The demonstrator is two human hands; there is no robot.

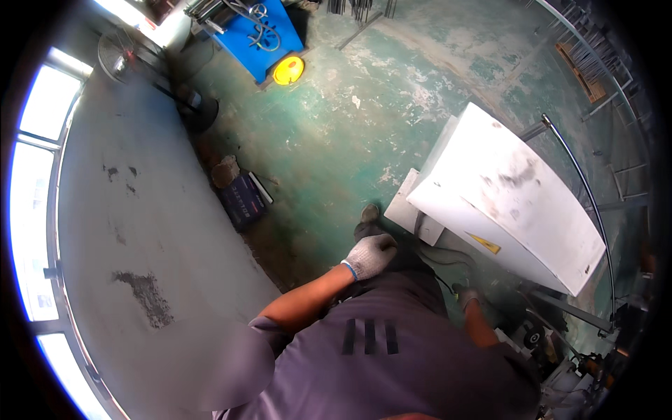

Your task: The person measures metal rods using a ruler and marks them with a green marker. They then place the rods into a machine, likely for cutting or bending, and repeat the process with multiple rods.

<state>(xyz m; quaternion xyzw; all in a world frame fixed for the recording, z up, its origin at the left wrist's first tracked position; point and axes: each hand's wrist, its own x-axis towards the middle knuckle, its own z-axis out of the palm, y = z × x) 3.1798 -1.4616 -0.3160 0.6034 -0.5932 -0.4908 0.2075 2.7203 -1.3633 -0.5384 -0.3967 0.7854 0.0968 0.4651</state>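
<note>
My left hand point(371, 256), in a white knitted glove with a blue cuff edge, is over my thigh. Its fingers are curled in, and I see nothing in them. My right hand point(467, 298), also gloved, hangs low on the right, beside my leg. A small yellow-green piece and a thin dark cable show close to it; its fingers are too small and shaded to make out. Just beyond is a large white box-shaped housing point(518, 196) with smudges on top and a yellow triangular label point(483, 243) on its side. A pale flat plate point(413, 213) juts from its base.
A grey wall with windows runs along the left. A dark purple carton point(241, 201) stands against it, beyond it a floor fan point(119, 59). Ahead are a blue machine point(255, 43) and a yellow round object point(288, 70). A curved metal tube point(577, 171) borders the housing; a grey hose point(448, 256) lies below.
</note>
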